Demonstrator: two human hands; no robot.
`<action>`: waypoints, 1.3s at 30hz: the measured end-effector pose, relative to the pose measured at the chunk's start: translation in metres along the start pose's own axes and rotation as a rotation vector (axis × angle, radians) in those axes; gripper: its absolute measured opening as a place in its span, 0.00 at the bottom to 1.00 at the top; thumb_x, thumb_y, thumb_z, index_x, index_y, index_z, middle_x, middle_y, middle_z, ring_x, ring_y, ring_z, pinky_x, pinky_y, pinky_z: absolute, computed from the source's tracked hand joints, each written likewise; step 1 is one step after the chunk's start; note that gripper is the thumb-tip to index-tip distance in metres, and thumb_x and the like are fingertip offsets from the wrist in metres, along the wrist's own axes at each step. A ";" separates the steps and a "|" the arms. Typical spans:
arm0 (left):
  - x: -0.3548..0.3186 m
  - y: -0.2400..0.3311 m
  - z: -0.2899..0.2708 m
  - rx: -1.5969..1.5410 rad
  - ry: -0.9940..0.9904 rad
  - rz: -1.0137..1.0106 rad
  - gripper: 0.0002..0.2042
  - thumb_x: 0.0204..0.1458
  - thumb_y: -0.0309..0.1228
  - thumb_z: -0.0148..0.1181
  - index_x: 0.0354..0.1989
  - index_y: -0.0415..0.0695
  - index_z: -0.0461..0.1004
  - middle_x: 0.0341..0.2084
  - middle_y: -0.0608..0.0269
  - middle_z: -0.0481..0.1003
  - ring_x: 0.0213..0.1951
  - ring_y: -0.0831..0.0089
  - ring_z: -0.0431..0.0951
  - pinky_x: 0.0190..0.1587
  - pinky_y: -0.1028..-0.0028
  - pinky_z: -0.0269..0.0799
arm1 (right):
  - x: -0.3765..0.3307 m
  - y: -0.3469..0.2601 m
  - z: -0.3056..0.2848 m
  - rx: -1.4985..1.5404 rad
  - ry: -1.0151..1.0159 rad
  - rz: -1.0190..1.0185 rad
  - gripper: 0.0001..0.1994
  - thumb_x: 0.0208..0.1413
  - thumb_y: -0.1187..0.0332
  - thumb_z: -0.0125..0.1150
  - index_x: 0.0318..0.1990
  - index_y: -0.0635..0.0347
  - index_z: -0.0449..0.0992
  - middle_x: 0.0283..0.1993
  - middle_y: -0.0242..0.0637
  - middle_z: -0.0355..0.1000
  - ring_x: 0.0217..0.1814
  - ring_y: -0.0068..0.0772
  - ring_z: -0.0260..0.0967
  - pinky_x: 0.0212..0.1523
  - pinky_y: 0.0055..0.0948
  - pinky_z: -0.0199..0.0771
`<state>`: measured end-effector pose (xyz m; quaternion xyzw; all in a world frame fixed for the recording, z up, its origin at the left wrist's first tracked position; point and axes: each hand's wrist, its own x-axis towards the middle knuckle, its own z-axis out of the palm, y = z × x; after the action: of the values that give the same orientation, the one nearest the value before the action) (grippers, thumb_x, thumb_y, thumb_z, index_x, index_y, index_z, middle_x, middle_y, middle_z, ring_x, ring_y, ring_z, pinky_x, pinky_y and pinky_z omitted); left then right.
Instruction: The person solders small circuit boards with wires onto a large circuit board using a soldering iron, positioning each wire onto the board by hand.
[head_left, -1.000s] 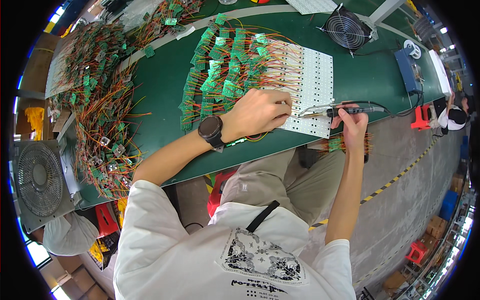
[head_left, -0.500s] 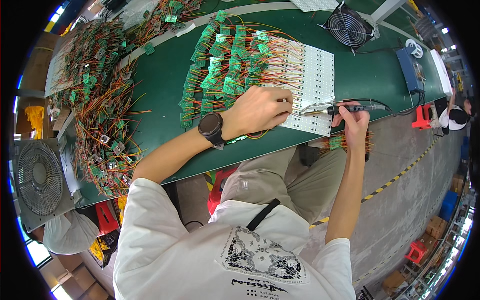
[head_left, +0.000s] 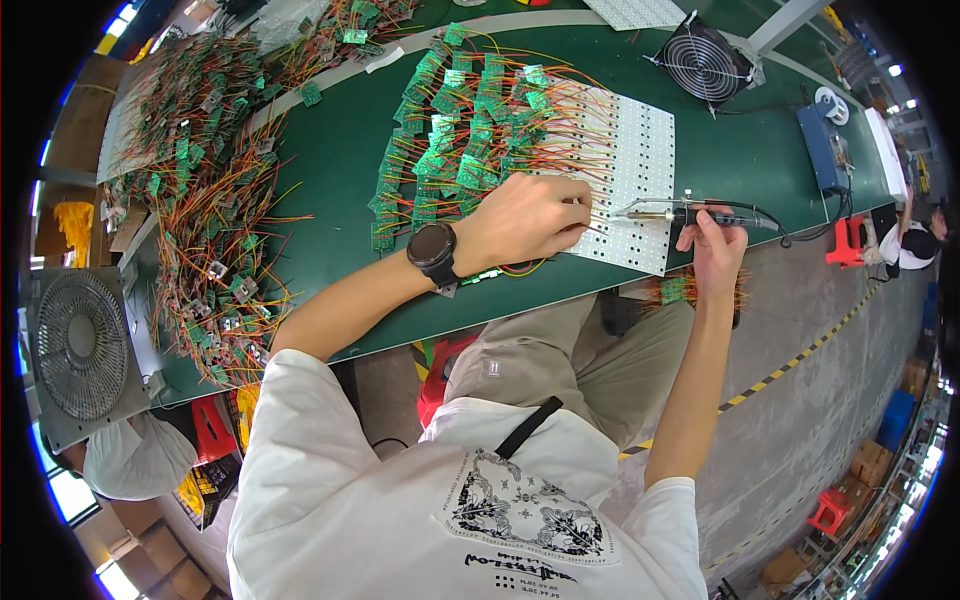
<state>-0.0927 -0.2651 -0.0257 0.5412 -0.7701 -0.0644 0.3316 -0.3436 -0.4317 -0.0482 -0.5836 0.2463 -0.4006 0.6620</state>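
Note:
My right hand (head_left: 714, 250) grips the dark handle of a soldering iron (head_left: 690, 217), its fingers closed round it. A thin metal feed tube runs above the iron's shaft, and the tip points left over a white perforated circuit panel (head_left: 650, 160). My left hand (head_left: 535, 222) rests at the panel's near left part, thumb and fingers pinched on a thin wire (head_left: 598, 231) whose end pokes out beside them. Rows of small green circuit boards (head_left: 437, 150) lie left of the panel, joined to it by red and yellow wires. A dark watch sits on my left wrist.
A large heap of wired boards (head_left: 190, 190) covers the table's left side. At the back right stand a small black fan (head_left: 703, 62) and a blue soldering station (head_left: 822, 148) with a cable to the iron. Another wired bundle (head_left: 675, 291) lies below the table edge.
The iron's tip has drawn slightly up and away from my left fingertips. My left hand keeps its pinch at nearly the same spot. The whole view has shifted a little.

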 end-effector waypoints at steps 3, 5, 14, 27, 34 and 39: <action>-0.002 -0.002 0.002 -0.002 0.010 -0.007 0.04 0.45 0.28 0.63 0.29 0.42 0.78 0.32 0.66 0.76 0.32 0.65 0.78 0.32 0.67 0.75 | 0.010 -0.004 0.007 0.048 0.038 0.019 0.10 0.57 0.73 0.60 0.42 0.71 0.73 0.25 0.41 0.74 0.20 0.30 0.71 0.23 0.24 0.67; -0.002 0.001 0.002 0.005 0.018 -0.005 0.04 0.45 0.28 0.62 0.28 0.42 0.78 0.32 0.66 0.76 0.31 0.65 0.78 0.32 0.67 0.75 | 0.017 -0.007 0.012 0.088 0.149 0.093 0.10 0.57 0.72 0.60 0.43 0.71 0.74 0.27 0.41 0.74 0.22 0.30 0.72 0.24 0.23 0.67; 0.009 0.015 -0.013 -0.108 -0.076 -0.002 0.08 0.47 0.30 0.62 0.34 0.41 0.78 0.34 0.62 0.76 0.30 0.61 0.78 0.33 0.66 0.75 | 0.055 0.001 0.006 0.039 0.361 -0.124 0.11 0.58 0.69 0.62 0.42 0.69 0.74 0.29 0.40 0.74 0.23 0.29 0.73 0.23 0.22 0.65; -0.037 0.074 -0.055 -0.154 0.141 -0.201 0.17 0.50 0.27 0.62 0.50 0.42 0.74 0.49 0.54 0.70 0.52 0.56 0.72 0.54 0.62 0.70 | 0.048 0.009 -0.001 0.035 0.391 -0.116 0.10 0.56 0.69 0.63 0.40 0.69 0.76 0.25 0.37 0.72 0.20 0.27 0.70 0.21 0.22 0.63; -0.150 0.086 -0.069 0.189 0.700 -0.886 0.09 0.47 0.21 0.61 0.38 0.39 0.77 0.29 0.59 0.79 0.32 0.70 0.80 0.31 0.75 0.73 | 0.049 0.009 0.006 0.038 0.318 -0.099 0.10 0.56 0.68 0.62 0.39 0.68 0.76 0.25 0.36 0.72 0.20 0.26 0.70 0.22 0.21 0.63; -0.217 0.071 -0.109 0.631 0.780 -1.134 0.05 0.49 0.28 0.62 0.33 0.41 0.77 0.22 0.62 0.76 0.24 0.68 0.77 0.28 0.70 0.71 | 0.047 0.011 -0.003 0.039 0.325 -0.101 0.11 0.56 0.68 0.63 0.40 0.68 0.76 0.25 0.35 0.72 0.20 0.25 0.70 0.21 0.21 0.62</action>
<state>-0.0433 -0.0175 -0.0047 0.9072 -0.1822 0.1946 0.3255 -0.3166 -0.4720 -0.0531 -0.5099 0.3125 -0.5271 0.6038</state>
